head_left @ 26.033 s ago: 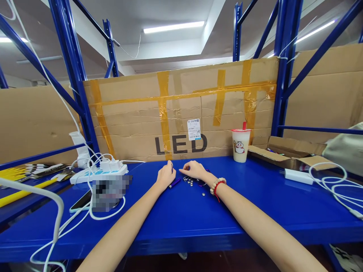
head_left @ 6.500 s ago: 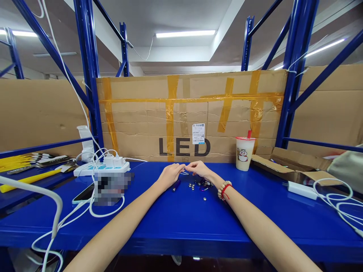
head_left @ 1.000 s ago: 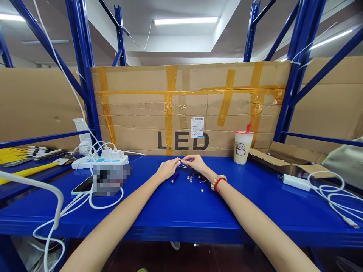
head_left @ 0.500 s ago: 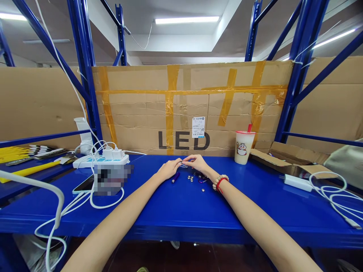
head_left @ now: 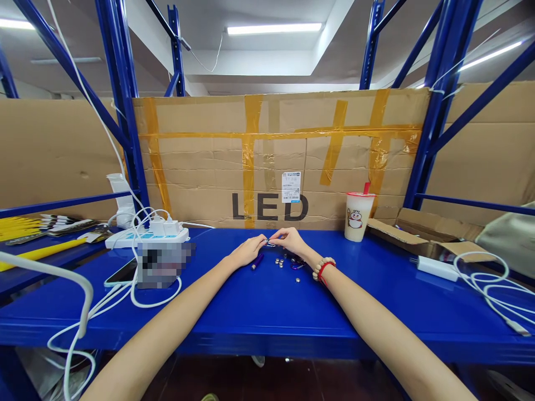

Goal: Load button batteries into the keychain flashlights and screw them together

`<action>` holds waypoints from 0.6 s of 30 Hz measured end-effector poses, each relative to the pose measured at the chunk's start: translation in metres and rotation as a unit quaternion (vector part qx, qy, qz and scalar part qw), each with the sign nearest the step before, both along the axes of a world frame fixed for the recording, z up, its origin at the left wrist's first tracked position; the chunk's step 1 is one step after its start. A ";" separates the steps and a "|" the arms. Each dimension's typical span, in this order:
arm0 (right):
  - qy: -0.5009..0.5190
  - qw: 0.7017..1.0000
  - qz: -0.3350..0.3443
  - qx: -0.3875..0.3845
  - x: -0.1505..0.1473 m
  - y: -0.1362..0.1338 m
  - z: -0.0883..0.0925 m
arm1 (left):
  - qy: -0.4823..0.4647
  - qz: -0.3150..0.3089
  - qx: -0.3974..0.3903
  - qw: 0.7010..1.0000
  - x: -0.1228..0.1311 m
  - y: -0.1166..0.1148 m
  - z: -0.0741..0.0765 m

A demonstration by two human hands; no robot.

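My left hand (head_left: pixel 248 252) and my right hand (head_left: pixel 291 240) meet at the back middle of the blue shelf top. Their fingertips are pinched together around something small. A thin shiny metal piece (head_left: pixel 271 244) shows just under the right fingers; its kind is too small to make out. Beside the left hand lies a short purple tube (head_left: pixel 257 261) with a silvery end. Several small round silver discs like button cells (head_left: pixel 279 262) are scattered below the hands, one (head_left: pixel 297 280) apart from the others. Close to my right wrist is a purple ring-shaped metal piece (head_left: pixel 297 264), partly hidden.
A lidded drink cup (head_left: pixel 358 220) stands at the back right, near an open cardboard box (head_left: pixel 412 236). A white adapter (head_left: pixel 437 269) with coiled cable lies right. Left are a power strip (head_left: pixel 121 239), a phone (head_left: pixel 120 274) and loose cables. Cardboard (head_left: pixel 200 167) walls the back.
The hands stay together in nearly the same place, with only small finger movement. The whole view has shifted slightly.
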State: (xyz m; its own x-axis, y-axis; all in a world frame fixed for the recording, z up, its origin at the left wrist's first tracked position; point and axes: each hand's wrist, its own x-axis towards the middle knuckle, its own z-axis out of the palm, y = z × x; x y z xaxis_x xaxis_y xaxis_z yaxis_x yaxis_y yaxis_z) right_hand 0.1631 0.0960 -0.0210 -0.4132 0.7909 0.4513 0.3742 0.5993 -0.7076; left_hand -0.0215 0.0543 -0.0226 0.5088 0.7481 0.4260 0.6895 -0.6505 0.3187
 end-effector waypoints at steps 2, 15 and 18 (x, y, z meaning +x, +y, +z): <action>-0.005 1.000 -0.002 -0.001 0.000 0.001 0.000 | 0.000 -0.006 0.003 1.000 0.000 0.000 0.000; -0.030 0.999 -0.021 0.006 0.001 0.006 -0.006 | -0.004 0.007 0.008 1.000 -0.001 0.001 -0.002; -0.031 0.999 -0.026 0.010 0.001 0.006 -0.006 | -0.008 0.005 0.013 1.000 -0.001 0.002 -0.003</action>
